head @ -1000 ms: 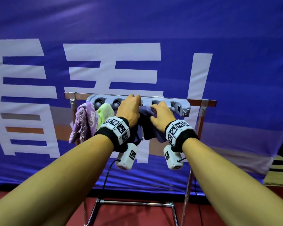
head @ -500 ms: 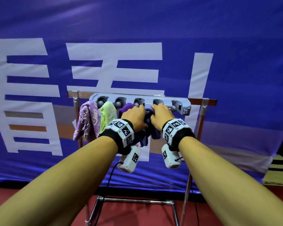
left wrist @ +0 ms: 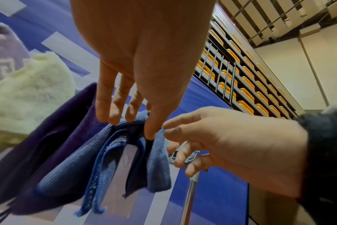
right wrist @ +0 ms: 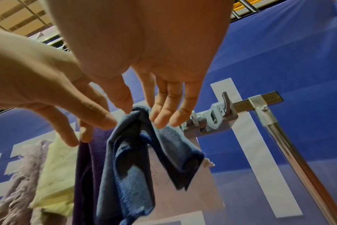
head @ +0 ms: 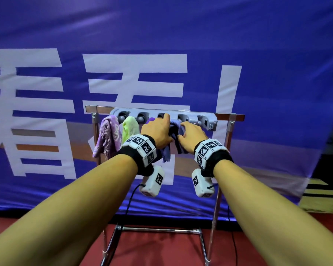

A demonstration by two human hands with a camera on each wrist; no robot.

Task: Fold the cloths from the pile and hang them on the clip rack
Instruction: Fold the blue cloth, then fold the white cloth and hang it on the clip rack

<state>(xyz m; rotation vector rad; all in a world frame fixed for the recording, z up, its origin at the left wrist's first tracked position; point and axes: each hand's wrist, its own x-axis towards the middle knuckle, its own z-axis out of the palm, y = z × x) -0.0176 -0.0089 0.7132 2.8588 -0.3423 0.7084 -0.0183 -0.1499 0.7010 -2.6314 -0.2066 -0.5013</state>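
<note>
Blue cloth [head: 173, 129] at clip rack [head: 210, 121]; left hand [head: 158, 131], right hand [head: 190, 136] relaxed, fingertips touching; purple cloth [right wrist: 85, 175] crowds left.

A blue banner [head: 258, 54] with large white characters fills the back. Below the banner lies red floor [head: 156, 250]. Above the banner, tiers of orange seats [left wrist: 246, 91] rise behind metal railings, with a cream wall [left wrist: 308, 73] to their right.

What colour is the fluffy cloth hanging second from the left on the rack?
Pale yellow-green, the fluffy cloth. It shows best in the head view.
</note>
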